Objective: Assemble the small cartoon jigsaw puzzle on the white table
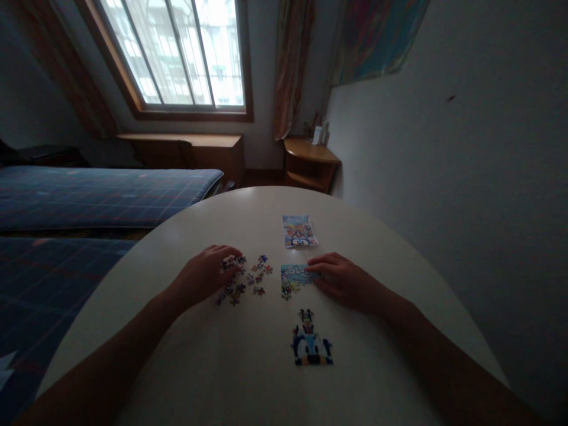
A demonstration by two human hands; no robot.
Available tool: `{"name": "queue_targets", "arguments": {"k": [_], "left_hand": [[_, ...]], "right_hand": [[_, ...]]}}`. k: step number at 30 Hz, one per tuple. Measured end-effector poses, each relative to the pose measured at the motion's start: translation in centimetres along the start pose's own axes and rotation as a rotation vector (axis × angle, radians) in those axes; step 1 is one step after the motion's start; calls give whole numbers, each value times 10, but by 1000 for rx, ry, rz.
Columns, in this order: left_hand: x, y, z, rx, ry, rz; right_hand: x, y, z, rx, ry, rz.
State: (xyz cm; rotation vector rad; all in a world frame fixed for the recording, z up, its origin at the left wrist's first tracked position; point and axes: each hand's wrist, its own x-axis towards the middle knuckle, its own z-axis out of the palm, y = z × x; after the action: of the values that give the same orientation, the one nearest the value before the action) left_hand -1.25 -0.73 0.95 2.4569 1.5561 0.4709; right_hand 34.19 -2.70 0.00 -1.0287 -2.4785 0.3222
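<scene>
The left hand (206, 273) curls over small, colourful loose jigsaw pieces (254, 278) scattered just beside its fingertips on the round white table (248, 373); I cannot tell whether it pinches one. The right hand (344, 279), fingers flat and together, touches the right edge of the joined blue puzzle section (291, 277).

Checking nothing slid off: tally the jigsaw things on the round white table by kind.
Colourful printed picture card: 1
Joined puzzle sections: 2, the blue section under the right hand, the dark duck-faced section
Scatter of small loose cardboard pieces by the left hand: 1, pieces too small to count
Total: 4
</scene>
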Motion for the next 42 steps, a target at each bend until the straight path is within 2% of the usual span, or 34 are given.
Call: {"name": "queue_targets", "arguments": {"k": [8,14,21,28,42], "left_hand": [[-2,0,-2,14,-68,-54],[0,-9,-10,-23,-4,-125],[2,-22,-17,-23,65,-110],[-2,-25,-18,16,-59,-154],[0,-27,-10,26,-75,-172]], "right_hand": [[0,-2,-2,18,16,-12],[0,0,-1,1,-4,4],[0,3,0,0,-7,-8],[0,4,0,12,10,-15],[-1,5,0,22,20,-14]]}}
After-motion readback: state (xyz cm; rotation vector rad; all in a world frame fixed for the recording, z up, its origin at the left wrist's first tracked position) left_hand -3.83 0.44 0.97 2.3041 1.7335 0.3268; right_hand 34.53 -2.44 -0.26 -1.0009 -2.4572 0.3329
